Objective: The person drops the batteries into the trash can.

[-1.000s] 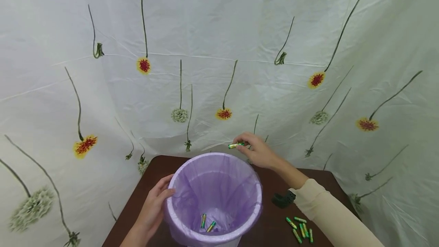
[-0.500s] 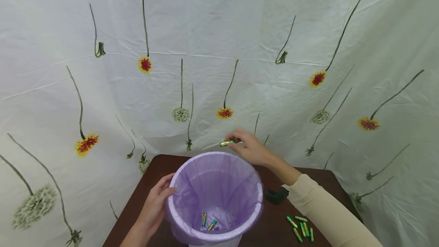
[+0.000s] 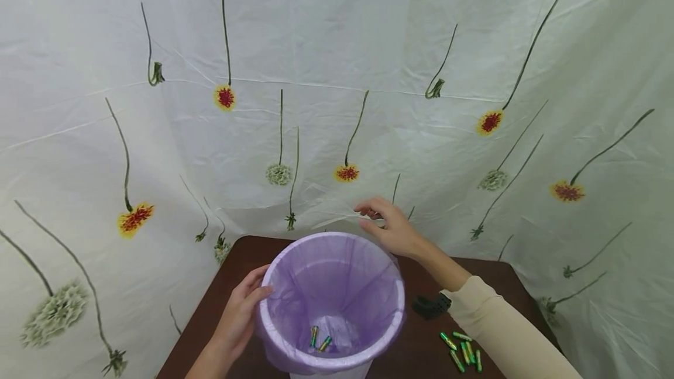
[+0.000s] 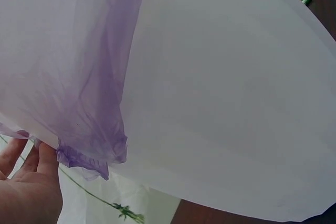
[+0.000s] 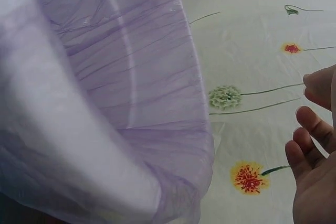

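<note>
A white bin (image 4: 226, 98) lined with a thin purple bag (image 3: 337, 276) stands on the dark brown table. My left hand (image 3: 239, 314) grips its left rim, thumb over the edge and fingers along the outside. Above the far right part of the rim, my right hand (image 3: 394, 228) hovers with relaxed fingers, holding nothing; the right wrist view shows the same hand (image 5: 317, 145) beside the bin. Green-and-gold batteries (image 3: 314, 336) lie at the bottom of the bin; two are plainly visible. Several more batteries (image 3: 462, 352) lie loose on the table, right of the bin.
A black strap-like object (image 3: 429, 307) is by my right sleeve. The dark brown table (image 3: 210, 314) has rounded far corners. A pale cloth (image 3: 316, 45) printed with flowers hangs behind and at the sides.
My right hand moved left over the rim with a battery, then let it go and drew slightly back right, fingers looser. The left hand stays on the rim.
</note>
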{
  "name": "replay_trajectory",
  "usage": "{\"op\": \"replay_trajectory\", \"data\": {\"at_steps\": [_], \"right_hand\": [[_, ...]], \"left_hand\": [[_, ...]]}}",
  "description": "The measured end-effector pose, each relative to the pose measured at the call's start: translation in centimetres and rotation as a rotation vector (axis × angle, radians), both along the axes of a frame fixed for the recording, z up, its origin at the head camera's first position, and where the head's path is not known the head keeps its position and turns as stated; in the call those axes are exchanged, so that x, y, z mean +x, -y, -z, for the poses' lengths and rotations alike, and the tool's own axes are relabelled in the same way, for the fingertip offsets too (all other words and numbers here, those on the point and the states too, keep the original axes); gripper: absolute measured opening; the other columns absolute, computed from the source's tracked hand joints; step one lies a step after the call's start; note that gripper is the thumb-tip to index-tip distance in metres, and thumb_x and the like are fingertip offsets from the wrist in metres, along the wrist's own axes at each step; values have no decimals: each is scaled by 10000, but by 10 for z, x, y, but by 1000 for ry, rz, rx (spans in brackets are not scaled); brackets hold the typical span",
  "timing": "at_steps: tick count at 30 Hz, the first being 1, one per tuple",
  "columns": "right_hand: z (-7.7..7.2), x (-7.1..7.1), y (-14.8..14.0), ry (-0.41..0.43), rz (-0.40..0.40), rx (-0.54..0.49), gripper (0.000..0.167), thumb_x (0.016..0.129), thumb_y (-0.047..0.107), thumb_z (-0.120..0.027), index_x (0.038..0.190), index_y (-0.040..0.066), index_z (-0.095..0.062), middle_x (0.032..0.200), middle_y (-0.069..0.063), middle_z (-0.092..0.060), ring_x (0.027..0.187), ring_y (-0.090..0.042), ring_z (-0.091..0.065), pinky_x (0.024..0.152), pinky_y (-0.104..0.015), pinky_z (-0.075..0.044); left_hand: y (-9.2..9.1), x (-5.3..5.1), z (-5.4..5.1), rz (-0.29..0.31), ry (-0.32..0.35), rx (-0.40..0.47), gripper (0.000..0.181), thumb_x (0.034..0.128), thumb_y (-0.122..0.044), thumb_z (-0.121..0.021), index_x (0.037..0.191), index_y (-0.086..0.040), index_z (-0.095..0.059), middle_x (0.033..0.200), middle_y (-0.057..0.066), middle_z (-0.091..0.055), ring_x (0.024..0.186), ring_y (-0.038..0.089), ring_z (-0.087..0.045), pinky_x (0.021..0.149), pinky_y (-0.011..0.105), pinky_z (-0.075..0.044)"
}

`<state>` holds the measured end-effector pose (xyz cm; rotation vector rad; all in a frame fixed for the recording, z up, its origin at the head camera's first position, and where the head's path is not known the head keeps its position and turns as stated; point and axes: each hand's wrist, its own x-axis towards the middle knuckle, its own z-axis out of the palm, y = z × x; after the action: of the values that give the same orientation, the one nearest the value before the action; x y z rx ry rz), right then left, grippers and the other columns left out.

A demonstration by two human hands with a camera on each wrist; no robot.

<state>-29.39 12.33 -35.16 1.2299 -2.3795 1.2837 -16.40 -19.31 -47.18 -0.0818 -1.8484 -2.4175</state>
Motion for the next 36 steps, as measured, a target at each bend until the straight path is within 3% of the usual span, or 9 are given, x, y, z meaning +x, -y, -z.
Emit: {"op": "replay_trajectory", "data": {"at_steps": [21,28,36], "right_hand": [[22,7,-42,37,74,28,228,993,20,-661,1220,13,-683,1157,-117,-652,1092,-363,-595,952,-535,-502],[24,10,-57,49,113,56,231,1004,91,-675,1232,57,-696,1201,-70,-657,1094,-266,-599,960,-500,-507],[22,13,-74,84,147,65,260,1011,74,-663,1267,30,-673,1202,-82,-646,1139,-365,-588,994,-526,-482]], "left_hand": [[1,0,2,3,-36,-26,443,1005,8,-551,1425,110,-451,1289,121,-621,1080,196,-634,872,318,-547],[2,1,3,-10,-41,-29,442,1007,5,-555,1425,107,-454,1296,113,-625,1084,191,-633,869,313,-545],[1,0,4,1,-40,-30,446,1010,4,-550,1431,107,-447,1310,106,-619,1097,191,-631,879,312,-543]]}}
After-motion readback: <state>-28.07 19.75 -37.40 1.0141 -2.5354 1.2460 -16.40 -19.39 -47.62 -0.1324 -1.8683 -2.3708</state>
